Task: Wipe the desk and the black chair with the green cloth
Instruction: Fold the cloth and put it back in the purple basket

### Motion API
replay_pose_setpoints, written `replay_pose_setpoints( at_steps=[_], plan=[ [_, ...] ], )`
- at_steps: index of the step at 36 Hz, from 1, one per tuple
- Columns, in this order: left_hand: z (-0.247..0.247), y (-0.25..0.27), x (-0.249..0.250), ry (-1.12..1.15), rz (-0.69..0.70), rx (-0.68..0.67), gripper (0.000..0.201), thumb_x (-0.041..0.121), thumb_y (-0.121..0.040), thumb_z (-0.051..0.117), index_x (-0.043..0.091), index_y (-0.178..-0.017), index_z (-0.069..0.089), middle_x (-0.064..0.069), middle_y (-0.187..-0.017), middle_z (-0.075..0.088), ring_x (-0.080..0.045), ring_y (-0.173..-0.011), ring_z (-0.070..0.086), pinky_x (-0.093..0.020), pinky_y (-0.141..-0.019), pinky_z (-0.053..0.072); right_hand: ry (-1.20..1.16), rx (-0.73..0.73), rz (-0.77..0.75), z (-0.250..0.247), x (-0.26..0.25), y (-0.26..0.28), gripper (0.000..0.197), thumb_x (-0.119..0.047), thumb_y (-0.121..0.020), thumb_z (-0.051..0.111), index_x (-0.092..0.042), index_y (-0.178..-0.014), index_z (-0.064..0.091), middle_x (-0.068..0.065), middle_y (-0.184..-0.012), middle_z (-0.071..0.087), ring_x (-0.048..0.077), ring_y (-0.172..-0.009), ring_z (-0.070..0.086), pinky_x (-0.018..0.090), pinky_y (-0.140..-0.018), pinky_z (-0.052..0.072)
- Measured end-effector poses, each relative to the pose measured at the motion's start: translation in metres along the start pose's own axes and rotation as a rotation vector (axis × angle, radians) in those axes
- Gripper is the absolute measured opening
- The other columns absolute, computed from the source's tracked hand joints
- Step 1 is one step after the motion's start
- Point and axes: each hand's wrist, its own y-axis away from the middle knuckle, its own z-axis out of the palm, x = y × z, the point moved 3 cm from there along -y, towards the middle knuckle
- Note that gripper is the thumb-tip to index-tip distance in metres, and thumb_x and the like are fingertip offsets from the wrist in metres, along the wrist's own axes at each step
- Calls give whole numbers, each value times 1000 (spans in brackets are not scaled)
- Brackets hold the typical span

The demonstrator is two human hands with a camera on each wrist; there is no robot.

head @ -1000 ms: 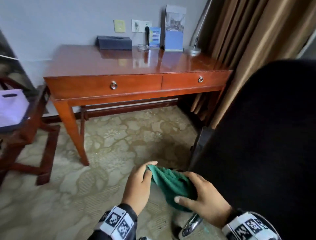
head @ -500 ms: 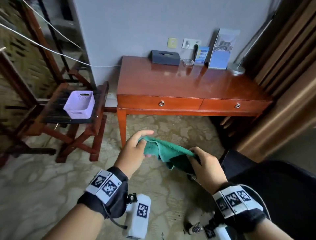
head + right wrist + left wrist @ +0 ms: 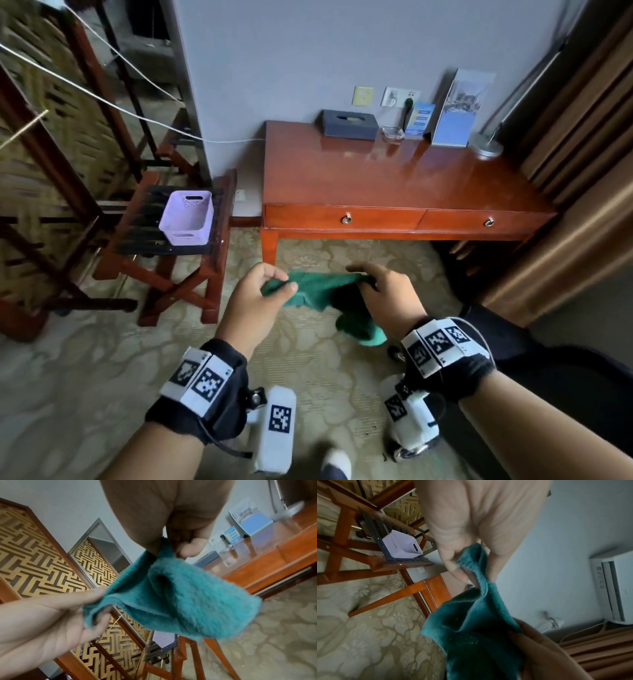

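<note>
The green cloth hangs stretched between my two hands above the carpet, in front of the desk. My left hand pinches its left corner between thumb and fingers. My right hand pinches the right edge, and the rest of the cloth droops below it. The red-brown wooden desk with two drawers stands ahead against the grey wall. The black chair shows as a dark mass at my lower right, partly cut off by the frame.
On the desk's back edge stand a dark tissue box, a glass dish, blue leaflets and a lamp base. A purple basket sits on a wooden luggage rack to the left. Brown curtains hang at the right.
My view has pulled back and up from the desk and the chair. My hands have moved apart and spread the bunched cloth out between them.
</note>
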Motion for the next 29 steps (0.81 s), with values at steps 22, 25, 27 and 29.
replay_pose_setpoints(
  at_steps=[22,25,27,29],
  plan=[
    [-26,-191,-11,-83,-144,-69,38,16,-86,67,27,-121,59,5,-104,71,-10,-96,66,-34,-90,52,-414,-221,-329,61,-78,-213,26,-7,-74,58,-32,-84,57,-5,-89,63,14,-82,60,30,-75,51],
    [-37,-212,-10,-75,-123,7,26,8,-85,65,24,-106,63,2,-97,71,-14,-94,66,-37,-88,52,-403,-249,-334,68,-87,-237,22,-10,-73,58,-26,-88,60,-5,-92,64,13,-84,60,31,-79,52],
    [-45,-226,-10,-74,-116,44,21,12,-83,66,27,-97,63,3,-91,70,-15,-91,66,-42,-86,53,-409,-251,-336,72,-94,-253,15,-12,-77,62,-21,-89,60,-4,-91,65,14,-81,61,34,-77,53],
    [-53,-242,-10,-73,-106,68,18,23,-77,67,32,-93,63,4,-89,71,-15,-89,67,-44,-85,53,-416,-248,-347,77,-102,-270,12,-15,-82,67,-17,-88,57,-1,-89,65,17,-75,60,33,-72,52]
  ],
)
